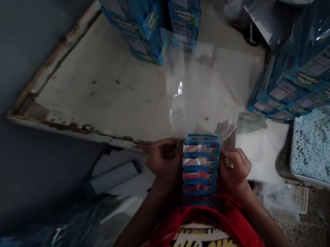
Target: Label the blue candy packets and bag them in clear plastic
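A row of several small blue boxes (pixel 200 169) with pink and red fronts stands against the table's front edge, close to my body. Clear plastic film (pixel 179 94) spreads over the tabletop beyond it and reaches the boxes. At the left side of the row, my left hand (pixel 166 156) is closed with its fingertips pinched together; what they hold is too dark to make out. My right hand (pixel 235 167) pinches the clear film at the right side of the row.
Blue box stacks stand at the back left (pixel 132 17) and right (pixel 309 76) of the worn white table (pixel 120 86). A clear tray (pixel 321 181) of small pale blue pieces sits far right. Scissors (pixel 251 39) lie at the back. A white crate (pixel 302 199) is below.
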Action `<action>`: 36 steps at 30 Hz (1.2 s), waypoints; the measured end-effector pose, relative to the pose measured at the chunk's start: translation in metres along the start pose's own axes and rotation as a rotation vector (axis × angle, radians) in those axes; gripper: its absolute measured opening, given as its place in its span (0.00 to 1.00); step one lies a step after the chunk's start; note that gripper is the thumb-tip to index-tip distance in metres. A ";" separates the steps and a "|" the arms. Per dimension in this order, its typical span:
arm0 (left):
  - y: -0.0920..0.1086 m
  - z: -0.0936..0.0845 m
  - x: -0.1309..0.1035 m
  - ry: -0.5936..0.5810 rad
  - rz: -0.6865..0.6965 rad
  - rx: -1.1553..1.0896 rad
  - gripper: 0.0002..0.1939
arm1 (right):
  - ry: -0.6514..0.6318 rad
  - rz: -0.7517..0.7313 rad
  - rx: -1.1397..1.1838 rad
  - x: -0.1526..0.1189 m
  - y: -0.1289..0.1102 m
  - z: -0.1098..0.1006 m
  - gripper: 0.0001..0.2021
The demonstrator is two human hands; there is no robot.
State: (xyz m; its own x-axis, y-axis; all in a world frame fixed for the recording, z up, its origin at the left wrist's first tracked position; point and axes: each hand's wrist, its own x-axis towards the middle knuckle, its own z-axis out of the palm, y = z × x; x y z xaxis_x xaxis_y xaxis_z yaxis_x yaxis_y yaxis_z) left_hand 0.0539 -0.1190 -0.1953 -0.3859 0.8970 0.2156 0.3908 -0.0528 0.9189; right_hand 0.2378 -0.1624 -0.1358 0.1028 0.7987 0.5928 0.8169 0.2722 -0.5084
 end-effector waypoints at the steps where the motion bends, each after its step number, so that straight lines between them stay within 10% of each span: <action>1: -0.003 -0.004 -0.004 0.003 0.002 -0.007 0.14 | 0.004 0.052 0.033 0.001 -0.003 0.001 0.07; 6: -0.023 -0.015 -0.014 -0.185 0.038 0.069 0.13 | -0.006 0.329 0.204 0.002 -0.011 0.009 0.04; 10: -0.019 -0.010 -0.015 -0.032 -0.043 -0.068 0.14 | -0.046 0.052 0.075 -0.008 0.001 0.008 0.07; 16: 0.000 -0.023 -0.012 -0.103 0.067 0.067 0.11 | -0.154 -0.141 -0.079 -0.027 0.014 -0.006 0.06; 27: -0.022 -0.062 -0.047 -0.332 0.288 0.290 0.10 | -0.228 -0.136 -0.054 -0.052 0.012 -0.026 0.18; 36: -0.027 -0.095 -0.090 -0.473 0.203 0.313 0.09 | -0.432 -0.208 -0.052 -0.094 0.013 -0.066 0.20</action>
State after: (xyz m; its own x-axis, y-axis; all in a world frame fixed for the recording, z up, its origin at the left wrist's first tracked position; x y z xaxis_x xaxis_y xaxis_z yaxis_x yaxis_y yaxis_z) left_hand -0.0010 -0.2403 -0.2080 0.1081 0.9842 0.1401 0.6732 -0.1762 0.7181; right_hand 0.2761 -0.2690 -0.1574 -0.3019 0.8830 0.3594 0.8236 0.4314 -0.3681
